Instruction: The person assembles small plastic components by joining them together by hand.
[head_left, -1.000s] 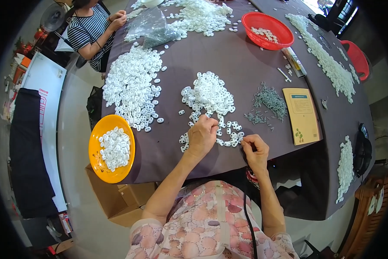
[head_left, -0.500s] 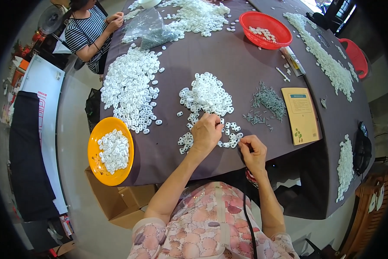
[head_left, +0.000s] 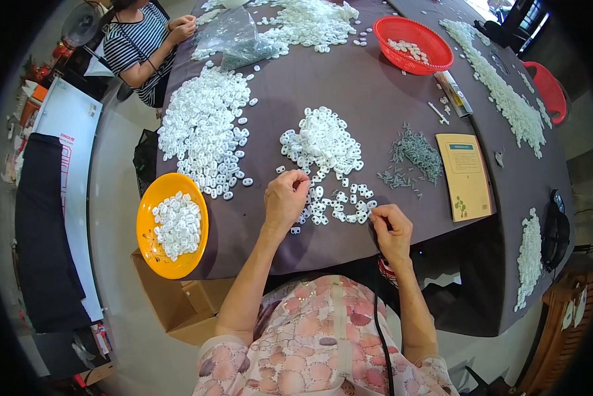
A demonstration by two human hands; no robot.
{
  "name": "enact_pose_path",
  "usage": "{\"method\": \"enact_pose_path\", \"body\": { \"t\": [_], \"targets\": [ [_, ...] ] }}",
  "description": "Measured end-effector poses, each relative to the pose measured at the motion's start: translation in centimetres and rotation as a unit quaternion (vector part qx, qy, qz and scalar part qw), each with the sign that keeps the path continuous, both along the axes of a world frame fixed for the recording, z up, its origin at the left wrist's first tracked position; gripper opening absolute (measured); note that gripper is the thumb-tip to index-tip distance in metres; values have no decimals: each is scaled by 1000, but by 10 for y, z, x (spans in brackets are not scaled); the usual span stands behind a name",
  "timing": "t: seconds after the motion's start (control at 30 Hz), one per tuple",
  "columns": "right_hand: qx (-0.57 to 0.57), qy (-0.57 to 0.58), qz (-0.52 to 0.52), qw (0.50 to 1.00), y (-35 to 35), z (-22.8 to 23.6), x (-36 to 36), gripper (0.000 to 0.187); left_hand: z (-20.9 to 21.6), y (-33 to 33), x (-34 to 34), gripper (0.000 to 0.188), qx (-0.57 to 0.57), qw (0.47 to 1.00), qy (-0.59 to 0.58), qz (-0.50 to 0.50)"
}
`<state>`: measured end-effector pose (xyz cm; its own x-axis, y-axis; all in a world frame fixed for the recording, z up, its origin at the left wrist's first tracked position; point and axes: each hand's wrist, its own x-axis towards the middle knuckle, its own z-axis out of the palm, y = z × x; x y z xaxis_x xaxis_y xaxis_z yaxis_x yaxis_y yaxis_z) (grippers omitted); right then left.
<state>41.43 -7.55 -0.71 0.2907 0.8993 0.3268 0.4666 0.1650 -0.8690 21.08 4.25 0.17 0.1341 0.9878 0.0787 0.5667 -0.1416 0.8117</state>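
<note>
My left hand (head_left: 286, 200) is closed at the left side of a loose scatter of small white two-holed plastic pieces (head_left: 319, 206); whatever its fingertips pinch is hidden. On the right of that scatter, my right hand (head_left: 392, 231) is also closed, thumb against fingers, and anything in it is too small to make out. A heap of the same white pieces (head_left: 323, 140) rises just beyond both hands. To its right lies a pile of small grey-green pins (head_left: 417, 155).
An orange plate (head_left: 150, 251) of white pieces stands at the table's left edge, below a large white pile (head_left: 201, 129). A yellow booklet (head_left: 467, 178) lies at right, with a red basket (head_left: 387, 28) farther back. Another person (head_left: 138, 46) sits at the far left.
My left hand has moved left, off the middle of the scattered pieces, uncovering more of them. My right hand stays almost where it was, still closed. The whole view has shifted slightly.
</note>
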Motion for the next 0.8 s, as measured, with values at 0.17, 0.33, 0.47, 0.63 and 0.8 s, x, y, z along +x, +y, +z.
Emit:
{"method": "enact_pose_path", "body": {
  "t": [0.17,0.33,0.47,0.63,0.8],
  "targets": [
    [5,2,-2,1000,0,-2,0,5,8,-15,11,14,18,996,70,-46],
    [-12,1,-4,1000,-2,1,-1,6,-1,-21,14,14,78,989,110,-59],
    [-7,-7,-4,1000,-2,0,-1,7,-5,-24,14,13,77,993,70,-63],
    [-6,-10,-5,1000,-2,-1,0,7,-9,-19,14,13,72,994,47,-69],
    [-6,-4,-7,1000,-2,-2,-1,7,-10,-15,21,12,110,990,59,-67]
  ]
}}
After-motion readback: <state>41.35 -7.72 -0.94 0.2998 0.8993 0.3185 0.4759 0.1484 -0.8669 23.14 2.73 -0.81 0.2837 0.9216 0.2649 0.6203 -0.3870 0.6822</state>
